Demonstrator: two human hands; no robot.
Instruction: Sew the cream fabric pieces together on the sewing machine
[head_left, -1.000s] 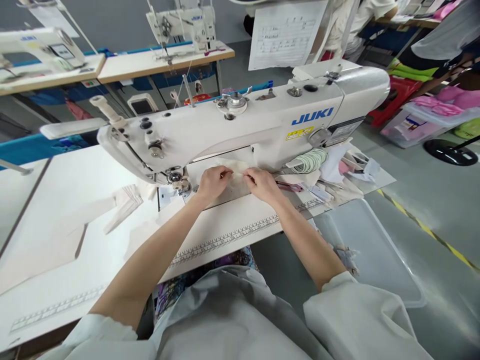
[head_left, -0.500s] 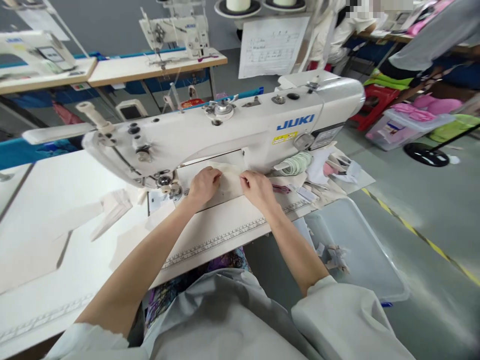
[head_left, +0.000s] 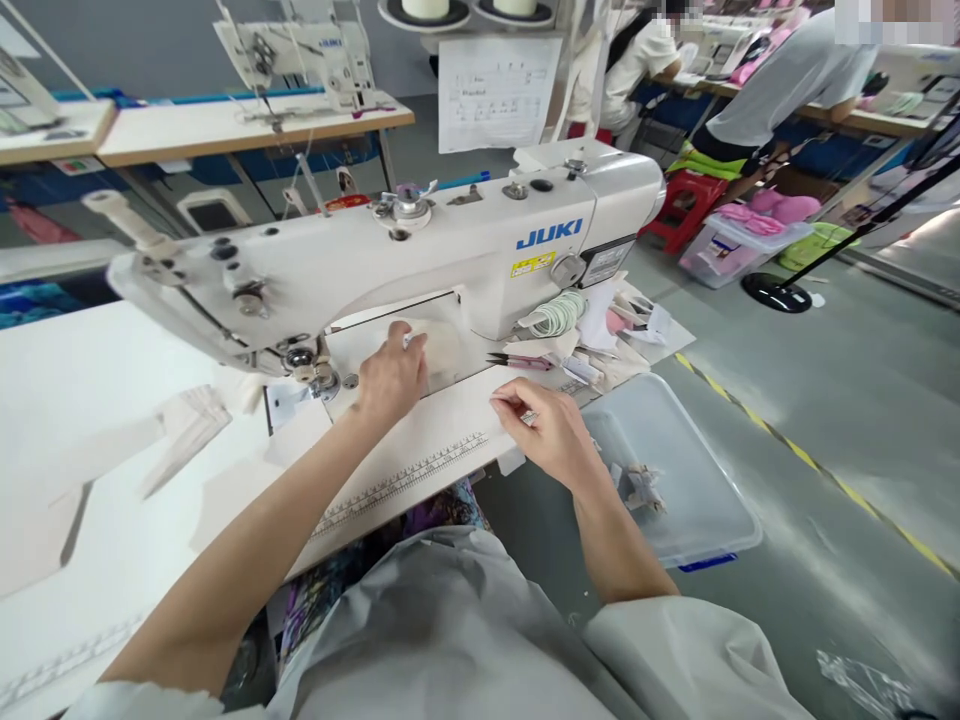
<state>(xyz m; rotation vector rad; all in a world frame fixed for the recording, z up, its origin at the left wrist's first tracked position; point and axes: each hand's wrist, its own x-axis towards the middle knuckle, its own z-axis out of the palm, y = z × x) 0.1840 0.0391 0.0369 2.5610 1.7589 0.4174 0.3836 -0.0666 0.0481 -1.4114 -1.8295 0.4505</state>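
Our head view put the cream cloth piece point(head_left: 444, 350) flat on the bed of the sewing machine point(head_left: 450, 235), below its arm and to the right of the needle area. The left hand point(head_left: 394, 375) was the nearer one: its curled fingers covered the cloth's left part. A small whitish bit showed at those fingers; we could not identify it, nor tell whether they gripped the cloth. The right hand point(head_left: 547, 425) was off the cloth, over the front of the worktop point(head_left: 450, 412), thumb and forefinger drawn together; we made out nothing between them. From that hand the cloth lay leftward and farther back. We could not fix its long axis, as the left hand hid part. We noted snips point(head_left: 525, 361) just beyond the right hand, blades pointing leftward toward the cloth.
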